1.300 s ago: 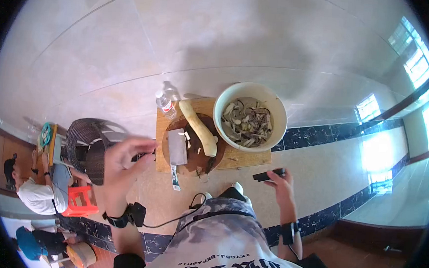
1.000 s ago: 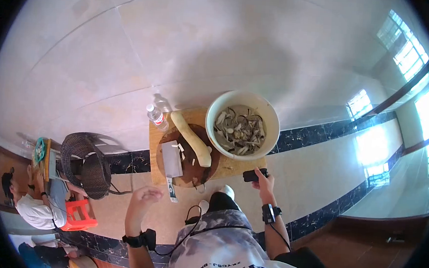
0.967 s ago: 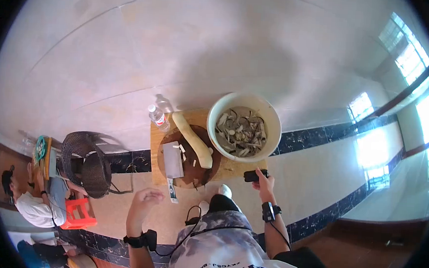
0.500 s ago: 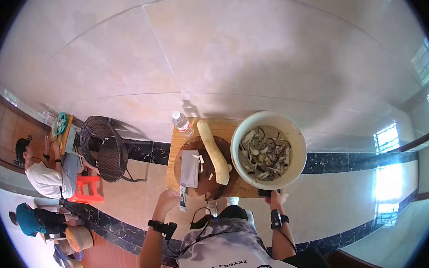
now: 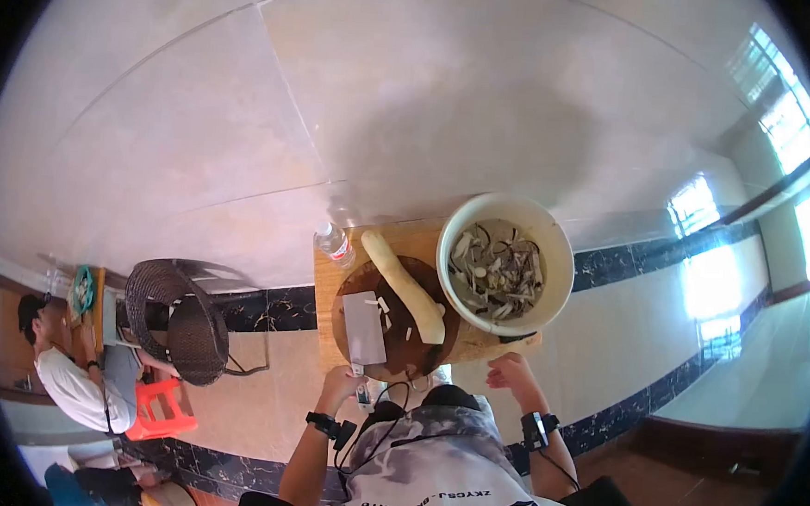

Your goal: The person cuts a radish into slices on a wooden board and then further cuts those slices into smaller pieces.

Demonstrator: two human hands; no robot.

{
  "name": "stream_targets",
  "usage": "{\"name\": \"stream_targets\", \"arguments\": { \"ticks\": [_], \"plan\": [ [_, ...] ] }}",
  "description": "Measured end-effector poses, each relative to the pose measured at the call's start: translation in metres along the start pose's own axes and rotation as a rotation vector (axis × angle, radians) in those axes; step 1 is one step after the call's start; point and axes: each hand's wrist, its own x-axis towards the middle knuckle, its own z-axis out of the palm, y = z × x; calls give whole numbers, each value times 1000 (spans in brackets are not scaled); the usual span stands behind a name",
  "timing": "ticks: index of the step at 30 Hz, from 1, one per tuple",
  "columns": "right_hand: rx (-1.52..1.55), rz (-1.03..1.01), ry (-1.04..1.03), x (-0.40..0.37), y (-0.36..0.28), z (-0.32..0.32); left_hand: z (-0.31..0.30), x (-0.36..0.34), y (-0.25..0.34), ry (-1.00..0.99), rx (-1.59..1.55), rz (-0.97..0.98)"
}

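Observation:
My left hand (image 5: 339,388) is closed, its fingertips at the neck of a cleaver (image 5: 363,327) lying flat on a round dark wooden chopping board (image 5: 408,353). Part of the handle shows beside the fingers. My right hand (image 5: 513,375) hangs just off the table's front edge, fingers loosely bent and apart, holding nothing. Across the board rests a long, pale, peeled gourd (image 5: 405,288), cut at its near end. Small pale cut pieces are scattered between it and the blade. Near my right hand, a small black object (image 5: 516,338) lies below the bucket's rim.
On the right of the wooden table (image 5: 326,295) stands a large white bucket (image 5: 559,279) holding cut vegetable strips (image 5: 497,268). A water bottle (image 5: 334,243) is at the back left. Further left are a wicker chair (image 5: 198,338), a red stool (image 5: 162,410) and a seated person (image 5: 77,386).
My right hand has come away from the black object beside the bucket, toward me. My left hand has moved right to the cleaver's neck. The view has tilted and shifted.

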Motion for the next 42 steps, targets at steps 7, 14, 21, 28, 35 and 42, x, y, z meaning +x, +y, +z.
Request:
{"name": "stream_targets", "arguments": {
  "ticks": [7, 14, 21, 28, 35, 42],
  "plan": [
    [-110, -108, -356, -56, -6, 156, -57, -43, 38, -135, -416, 109],
    [-152, -2, -411, -99, -41, 259, -78, -66, 71, -71, -259, 178],
    [265, 184, -467, -94, -50, 275, -44, -111, 104, 344, 370, 582],
    [174, -34, -388, -48, -28, 267, -33, -130, 136, 399, 434, 699],
    [176, 7, -442, -91, -65, 193, -78, -110, 190, -18, 60, 681],
    [-718, -423, -15, -113, -53, 131, -57, 13, 201, 149, 321, 863]
  ]
}}
